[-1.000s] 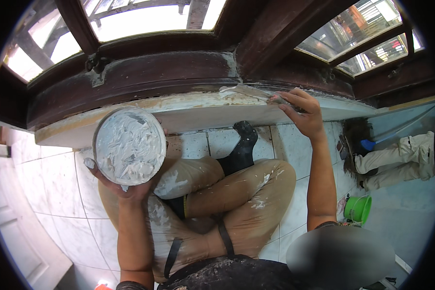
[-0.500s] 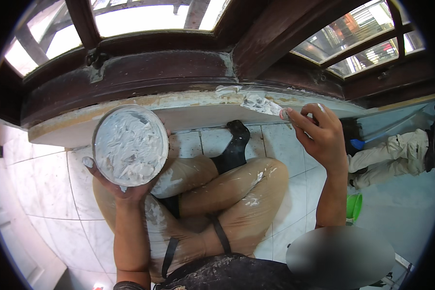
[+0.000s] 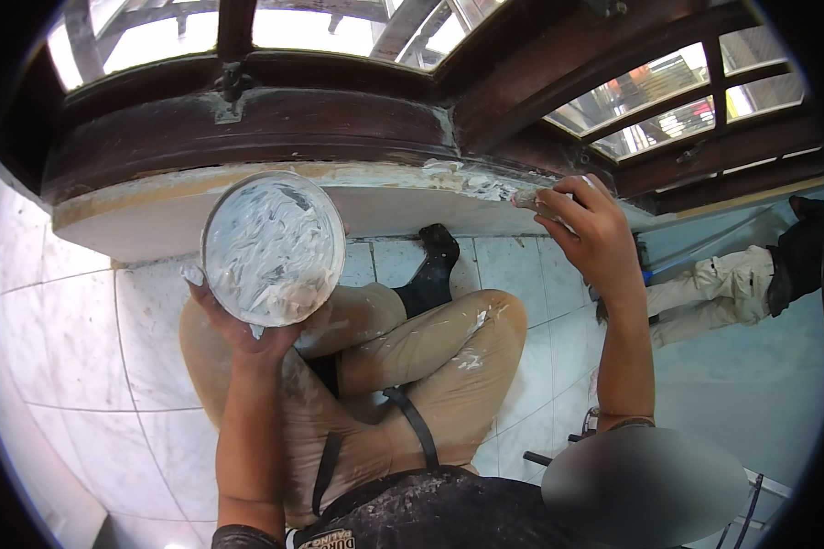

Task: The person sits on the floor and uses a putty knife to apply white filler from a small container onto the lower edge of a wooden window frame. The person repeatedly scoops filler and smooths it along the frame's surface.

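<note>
My left hand is wrapped under and around a round container of white putty, tilted so its contents face up at me. Putty is smeared on the thumb. In my right hand a putty knife is pinched by its handle. Its blade, coated in white, lies at the ledge beneath the dark wooden window frame; whether it presses on the surface is hard to tell. Fresh white putty sits on the ledge just left of the blade.
Glass panes in dark wooden frames rise beyond the ledge. My crossed legs rest on white floor tiles. At the right another person in pale trousers is by the wall.
The putty knife has shifted onto the ledge, with my right hand slightly left of before. The container appears a little farther right and up. The view has turned slightly.
</note>
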Demonstrator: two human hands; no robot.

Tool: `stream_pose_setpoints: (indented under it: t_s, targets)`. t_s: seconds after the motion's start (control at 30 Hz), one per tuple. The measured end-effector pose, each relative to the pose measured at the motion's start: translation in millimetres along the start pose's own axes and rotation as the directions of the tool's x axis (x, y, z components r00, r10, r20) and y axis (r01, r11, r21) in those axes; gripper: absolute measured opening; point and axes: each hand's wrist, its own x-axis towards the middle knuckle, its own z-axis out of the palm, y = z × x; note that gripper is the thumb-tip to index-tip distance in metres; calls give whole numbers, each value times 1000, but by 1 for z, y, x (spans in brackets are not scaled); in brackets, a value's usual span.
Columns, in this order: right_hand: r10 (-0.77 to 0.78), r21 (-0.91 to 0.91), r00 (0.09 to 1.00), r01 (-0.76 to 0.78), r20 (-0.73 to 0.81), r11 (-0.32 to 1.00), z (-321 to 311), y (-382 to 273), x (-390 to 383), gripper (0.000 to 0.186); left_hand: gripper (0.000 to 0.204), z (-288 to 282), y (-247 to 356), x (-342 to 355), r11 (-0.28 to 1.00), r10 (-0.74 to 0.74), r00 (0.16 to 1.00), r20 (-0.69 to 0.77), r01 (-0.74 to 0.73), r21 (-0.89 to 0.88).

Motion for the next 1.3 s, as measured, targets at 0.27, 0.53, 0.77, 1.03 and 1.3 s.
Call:
stream_pose_setpoints:
  t_s: [0.27,0.53,0.77,1.03,1.3]
  targets:
    - [74,153,988,-95,136,984,-18,-4,28,34,121,-1,6,-2,999,12,997,77,-10,-31]
    - [107,503,994,-111,35,857,21,22,19,35,120,-2,7,-1,997,28,998,64,-23,-76]
    - [385,747,922,-274,26,606,124,44,-18,33,125,-2,2,3,998,48,998,-39,-46,44]
    - [514,797,832,-450,210,402,177,70,-28,29,120,-7,-2,1,999,31,999,-27,-30,29]
    - [489,759,869,-268,-76,594,184,67,-25,28,124,2,-1,2,1000,13,996,-87,-14,-13]
